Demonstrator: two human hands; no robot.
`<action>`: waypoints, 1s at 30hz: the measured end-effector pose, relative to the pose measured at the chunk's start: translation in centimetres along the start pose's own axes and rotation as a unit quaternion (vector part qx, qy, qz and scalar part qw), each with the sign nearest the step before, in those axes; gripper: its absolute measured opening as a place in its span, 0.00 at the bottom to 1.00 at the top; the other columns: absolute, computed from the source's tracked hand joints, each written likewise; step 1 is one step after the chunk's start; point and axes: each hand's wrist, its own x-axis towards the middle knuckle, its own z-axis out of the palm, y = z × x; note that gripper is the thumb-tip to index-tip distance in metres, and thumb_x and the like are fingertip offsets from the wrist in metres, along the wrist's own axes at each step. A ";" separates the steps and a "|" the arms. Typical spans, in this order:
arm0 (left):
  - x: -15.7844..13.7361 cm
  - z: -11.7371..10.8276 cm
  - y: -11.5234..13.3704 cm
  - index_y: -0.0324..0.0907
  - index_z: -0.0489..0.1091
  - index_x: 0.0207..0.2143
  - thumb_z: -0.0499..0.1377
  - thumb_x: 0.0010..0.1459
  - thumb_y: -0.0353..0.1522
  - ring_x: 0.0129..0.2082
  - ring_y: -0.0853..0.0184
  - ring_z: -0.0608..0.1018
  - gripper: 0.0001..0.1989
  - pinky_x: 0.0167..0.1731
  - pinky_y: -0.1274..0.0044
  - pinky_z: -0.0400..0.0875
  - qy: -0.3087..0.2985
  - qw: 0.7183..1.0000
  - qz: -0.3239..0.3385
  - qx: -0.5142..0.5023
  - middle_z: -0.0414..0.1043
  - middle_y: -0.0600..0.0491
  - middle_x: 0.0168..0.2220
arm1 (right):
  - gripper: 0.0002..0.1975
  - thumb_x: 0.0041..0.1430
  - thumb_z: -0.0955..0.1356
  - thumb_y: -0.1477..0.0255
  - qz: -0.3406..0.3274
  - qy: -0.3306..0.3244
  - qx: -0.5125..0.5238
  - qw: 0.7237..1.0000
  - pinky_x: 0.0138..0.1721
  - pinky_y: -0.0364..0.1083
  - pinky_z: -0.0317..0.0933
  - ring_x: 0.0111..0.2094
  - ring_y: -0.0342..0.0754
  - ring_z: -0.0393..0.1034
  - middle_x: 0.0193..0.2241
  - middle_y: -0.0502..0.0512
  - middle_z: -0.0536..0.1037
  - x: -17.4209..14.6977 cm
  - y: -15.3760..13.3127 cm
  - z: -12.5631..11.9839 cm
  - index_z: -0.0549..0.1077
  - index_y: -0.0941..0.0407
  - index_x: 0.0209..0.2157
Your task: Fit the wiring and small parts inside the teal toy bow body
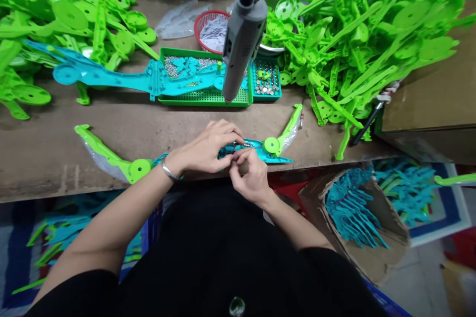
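Evidently both hands pinched at the teal-and-green toy assembly [256, 148] near the tabletop [44, 158] edge (left hand [208, 146] over it, right hand [250, 176] gripping a tiny part), which might slip and drop floorward.

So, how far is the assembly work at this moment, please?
Looks done: nothing clearly finished is visible. In hand: the left hand and right hand pinch a small part on the teal and green plastic piece at the table's edge. Left: large heaps of loose green plastic parts lie behind, and the hanging grey power screwdriver is untouched.
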 end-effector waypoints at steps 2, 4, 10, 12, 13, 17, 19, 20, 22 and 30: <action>0.0 -0.2 -0.1 0.43 0.70 0.45 0.56 0.53 0.31 0.48 0.56 0.71 0.15 0.50 0.61 0.64 -0.003 1.000 -0.001 0.019 0.73 0.48 0.48 | 0.13 0.53 0.63 0.82 0.003 0.004 0.007 1.000 0.36 0.48 0.69 0.34 0.47 0.72 0.31 0.51 0.72 -0.2 -0.2 0.2 0.57 0.51 0.33; -0.1 -0.6 -0.2 0.43 0.68 0.43 0.56 0.51 0.30 0.48 0.56 0.71 0.14 0.50 0.62 0.63 -0.012 1.000 0.014 0.017 0.72 0.47 0.49 | 0.12 0.53 0.62 0.83 -0.003 0.007 0.011 1.000 0.36 0.48 0.69 0.34 0.47 0.71 0.31 0.51 0.71 -0.4 -0.3 0.3 0.58 0.51 0.32; -1.2 -1.1 -0.8 0.43 0.67 0.39 0.56 0.55 0.27 0.46 0.60 0.73 0.08 0.49 0.66 0.64 -0.010 1.000 0.004 0.012 0.74 0.50 0.44 | 0.12 0.56 0.63 0.84 -0.037 0.032 -0.008 0.999 0.39 0.49 0.69 0.36 0.47 0.72 0.31 0.52 0.74 0.0 0.6 -0.1 0.63 0.52 0.34; -1.9 -0.9 -1.0 0.43 0.69 0.39 0.57 0.59 0.28 0.42 0.63 0.74 0.06 0.47 0.68 0.65 0.009 1.000 -0.018 0.011 0.75 0.53 0.39 | 0.11 0.58 0.63 0.84 -0.057 0.038 -0.030 0.997 0.40 0.50 0.70 0.37 0.48 0.73 0.33 0.53 0.76 0.5 1.2 -0.4 0.66 0.53 0.37; -2.2 -0.7 -1.0 0.43 0.70 0.40 0.57 0.61 0.29 0.41 0.64 0.75 0.05 0.46 0.69 0.66 0.023 0.999 -0.028 0.008 0.75 0.53 0.38 | 0.11 0.58 0.64 0.84 -0.068 0.040 -0.044 0.996 0.40 0.50 0.70 0.38 0.49 0.73 0.33 0.54 0.77 0.8 1.4 -0.6 0.67 0.54 0.38; -3.1 0.4 -0.5 0.42 0.70 0.40 0.58 0.63 0.30 0.40 0.65 0.76 0.03 0.44 0.71 0.68 0.091 0.994 -0.057 -0.008 0.75 0.52 0.39 | 0.11 0.62 0.64 0.83 -0.101 0.027 -0.084 0.991 0.41 0.50 0.69 0.39 0.49 0.73 0.36 0.57 0.79 2.2 2.3 -1.1 0.72 0.56 0.42; -3.3 1.1 -0.2 0.41 0.70 0.39 0.59 0.62 0.29 0.44 0.64 0.76 0.03 0.47 0.70 0.69 0.117 0.991 -0.064 -0.020 0.75 0.49 0.44 | 0.11 0.64 0.64 0.81 -0.106 0.007 -0.105 0.989 0.40 0.50 0.69 0.38 0.50 0.72 0.35 0.58 0.78 2.9 2.7 -1.2 0.74 0.56 0.43; -3.3 1.5 -0.1 0.41 0.70 0.39 0.59 0.62 0.28 0.47 0.63 0.75 0.03 0.49 0.69 0.69 0.127 0.989 -0.065 -0.027 0.74 0.47 0.47 | 0.10 0.65 0.64 0.80 -0.108 -0.005 -0.117 0.987 0.40 0.50 0.68 0.37 0.50 0.72 0.35 0.58 0.78 3.3 3.0 -1.2 0.75 0.56 0.42; -3.3 2.3 0.1 0.41 0.69 0.39 0.60 0.62 0.28 0.50 0.63 0.75 0.03 0.51 0.68 0.68 0.144 0.987 -0.065 -0.040 0.74 0.47 0.50 | 0.09 0.66 0.64 0.77 -0.106 -0.035 -0.137 0.984 0.38 0.50 0.67 0.36 0.50 0.71 0.33 0.58 0.77 3.9 3.4 -1.3 0.76 0.56 0.41; -2.7 4.3 0.1 0.43 0.70 0.37 0.57 0.63 0.26 0.40 0.64 0.76 0.04 0.44 0.69 0.68 0.200 0.975 -0.102 0.012 0.76 0.53 0.37 | 0.10 0.66 0.68 0.66 -0.068 -0.139 -0.171 0.973 0.38 0.49 0.59 0.34 0.50 0.66 0.29 0.56 0.76 6.5 4.7 -1.7 0.79 0.55 0.35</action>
